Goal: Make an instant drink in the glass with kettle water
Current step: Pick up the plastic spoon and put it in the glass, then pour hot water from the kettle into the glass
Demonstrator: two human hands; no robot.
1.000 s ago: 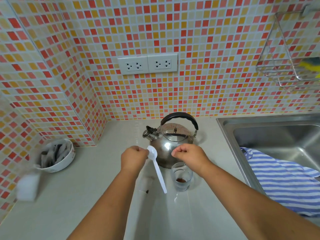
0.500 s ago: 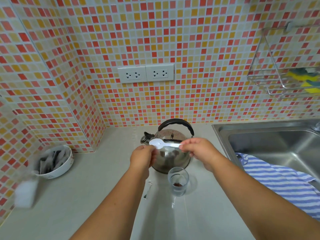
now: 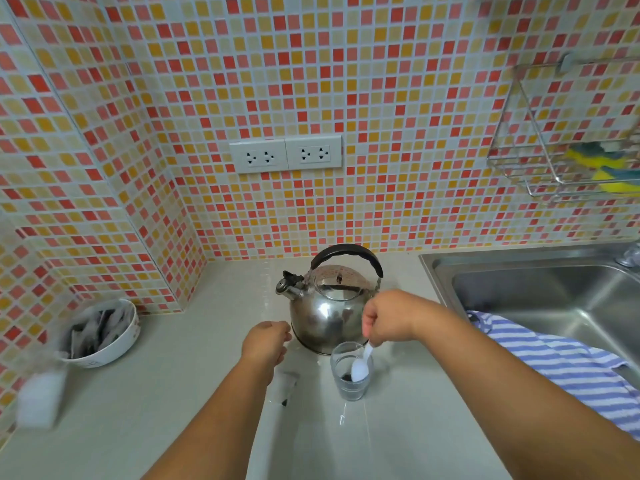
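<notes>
A small clear glass [image 3: 350, 388] stands on the counter in front of a shiny steel kettle [image 3: 327, 315] with a black handle. Dark powder lies at the glass's bottom. My right hand [image 3: 388, 318] is just above the glass, pinching the handle of a white plastic spoon [image 3: 361, 366] whose bowl dips inside the glass. My left hand [image 3: 265, 342] hovers left of the kettle, fingers loosely curled, holding nothing. A torn sachet [image 3: 284, 388] lies on the counter beneath my left wrist.
A white bowl [image 3: 114, 351] of sachets sits at the left by the tiled corner. A steel sink [image 3: 540, 299] with a striped cloth [image 3: 568, 368] over its edge is on the right. A wire rack [image 3: 568, 133] holds sponges. A blurred white object [image 3: 38, 400] sits at the left edge.
The spoon passed from both hands to my right hand alone, which lowered it into the glass. My left hand let go and dropped toward the counter.
</notes>
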